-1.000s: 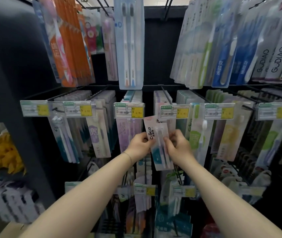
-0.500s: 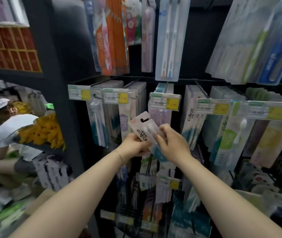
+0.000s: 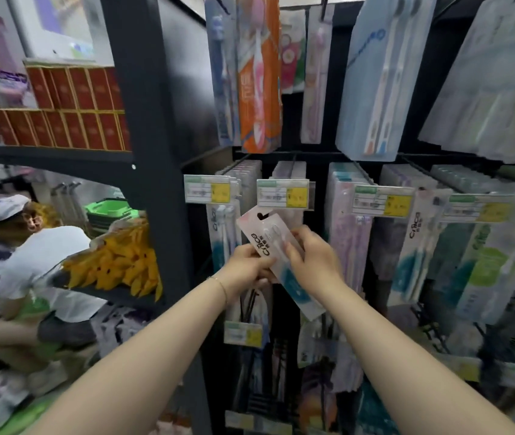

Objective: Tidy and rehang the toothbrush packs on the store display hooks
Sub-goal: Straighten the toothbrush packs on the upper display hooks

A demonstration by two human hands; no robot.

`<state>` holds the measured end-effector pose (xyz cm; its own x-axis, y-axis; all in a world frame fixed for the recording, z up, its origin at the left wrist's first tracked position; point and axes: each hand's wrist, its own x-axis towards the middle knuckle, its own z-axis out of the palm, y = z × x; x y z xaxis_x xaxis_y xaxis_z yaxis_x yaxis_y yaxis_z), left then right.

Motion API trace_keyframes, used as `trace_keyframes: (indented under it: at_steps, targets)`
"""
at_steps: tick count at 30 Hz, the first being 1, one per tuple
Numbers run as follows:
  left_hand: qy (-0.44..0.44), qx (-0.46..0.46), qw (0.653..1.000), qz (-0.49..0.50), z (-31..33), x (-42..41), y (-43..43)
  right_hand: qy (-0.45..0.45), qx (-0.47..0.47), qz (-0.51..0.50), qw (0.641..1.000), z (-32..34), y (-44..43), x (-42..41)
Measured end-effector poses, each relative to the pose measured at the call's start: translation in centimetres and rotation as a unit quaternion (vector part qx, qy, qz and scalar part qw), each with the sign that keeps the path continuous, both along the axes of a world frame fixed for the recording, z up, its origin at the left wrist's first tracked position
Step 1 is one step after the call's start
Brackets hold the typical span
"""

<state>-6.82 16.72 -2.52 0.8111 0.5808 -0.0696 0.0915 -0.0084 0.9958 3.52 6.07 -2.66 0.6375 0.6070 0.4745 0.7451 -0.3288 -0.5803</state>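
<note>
Person (image 3: 39, 252): crouches at far left by the low shelves, in a white cap and white shirt.
Red boxes (image 3: 71, 111): stand in two rows on the upper shelf at left.
Basket (image 3: 108, 211): green, behind the yellow packs (image 3: 121, 265), which lie heaped on a lower shelf.
Post (image 3: 152, 152): dark and upright, between the shelves and the hook display.
Left hand (image 3: 246, 265): its fingers are curled round the left edge of the pack (image 3: 262, 243), low on it. A thin bracelet (image 3: 221, 287) is on the wrist.
Pack: a white and teal toothbrush card, held free by both hands in front of the hanging rows. It is tilted, with the hang hole up and to the left, just under the second price tag (image 3: 282, 194).
Right hand (image 3: 312, 259): thumb and fingers pinch the pack near its middle from the right side and cover a part of the brush.
Hooks (image 3: 363, 173): black rods in the middle row, loaded with packs, a tag at each front end.
Orange pack (image 3: 259, 89): hangs in the top row, above the two hands.
Blue pack (image 3: 375, 83): hangs in the top row, right of the orange pack, a little tilted.
</note>
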Motion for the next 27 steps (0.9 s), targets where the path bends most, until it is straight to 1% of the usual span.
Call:
trace_keyframes:
  at_steps: [4,9,15,21,24,27]
  targets:
    - [-0.001,0.007,1.0,0.0,0.1,-0.2,1.3,0.002,-0.002,-0.008,1.0,0.2,1.1,-0.3]
    - [-0.014,0.007,0.999,-0.047,-0.6,-2.2,2.9,-0.033,-0.008,0.044,0.998,0.3,2.3,-0.9]
    - [-0.035,0.008,0.998,-0.045,-0.5,-4.4,5.2,-0.059,-0.015,0.068,0.996,1.2,5.0,-2.6]
    - [-0.096,-0.049,0.994,0.018,0.9,-5.0,6.2,-0.021,0.053,0.037,0.998,2.8,7.3,-4.1]
    - [-0.11,-0.033,0.993,0.03,1.2,-4.8,5.9,-0.012,0.062,0.025,0.998,3.0,7.6,-4.2]
    - [-0.141,-0.021,0.989,0.029,1.4,-4.4,5.2,0.037,0.106,0.013,0.994,2.9,7.3,-4.3]
